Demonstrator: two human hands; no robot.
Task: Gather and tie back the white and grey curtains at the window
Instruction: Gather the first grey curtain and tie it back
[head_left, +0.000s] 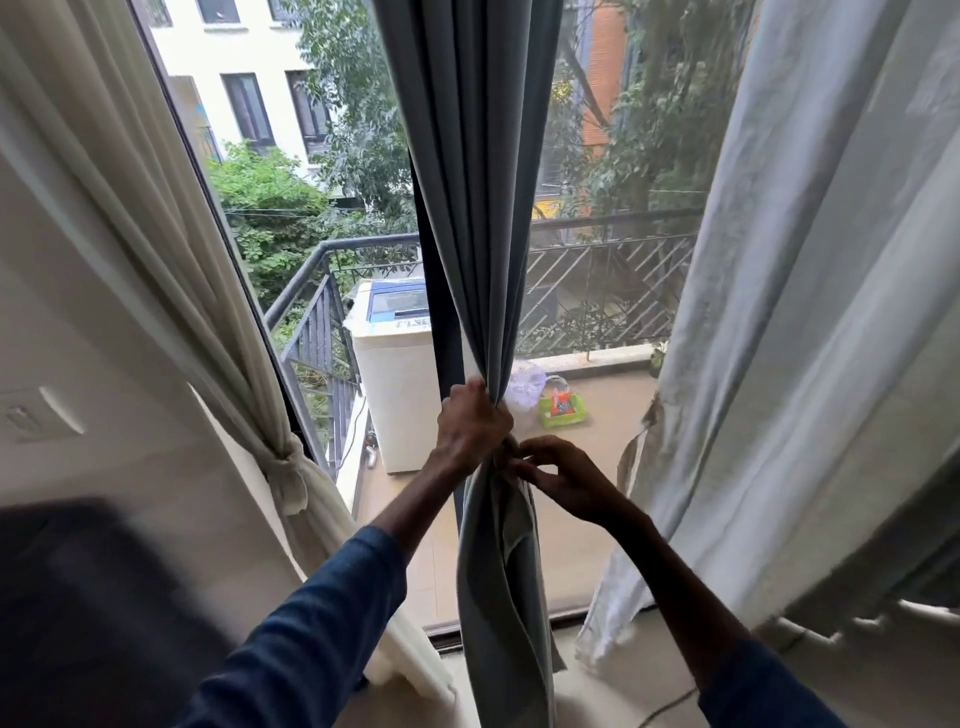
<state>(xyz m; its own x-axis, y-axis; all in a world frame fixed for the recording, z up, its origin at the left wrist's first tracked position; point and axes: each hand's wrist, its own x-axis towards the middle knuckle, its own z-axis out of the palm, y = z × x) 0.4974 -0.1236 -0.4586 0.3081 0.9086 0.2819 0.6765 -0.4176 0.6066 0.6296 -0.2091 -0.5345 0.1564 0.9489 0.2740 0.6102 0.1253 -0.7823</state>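
Blue sleeves (322, 623) lead to left hand (474, 422) clenching the gathered grey curtain (467, 208) mid-window, right hand (566, 480) pinching it below; white curtain (218, 322) at the left frame is tied; pale right curtain (789, 312) hangs loose.

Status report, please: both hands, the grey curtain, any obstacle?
Left hand grips gathered grey curtain. Right hand pinches fabric just below. White curtain at left already tied. Nothing blocking.
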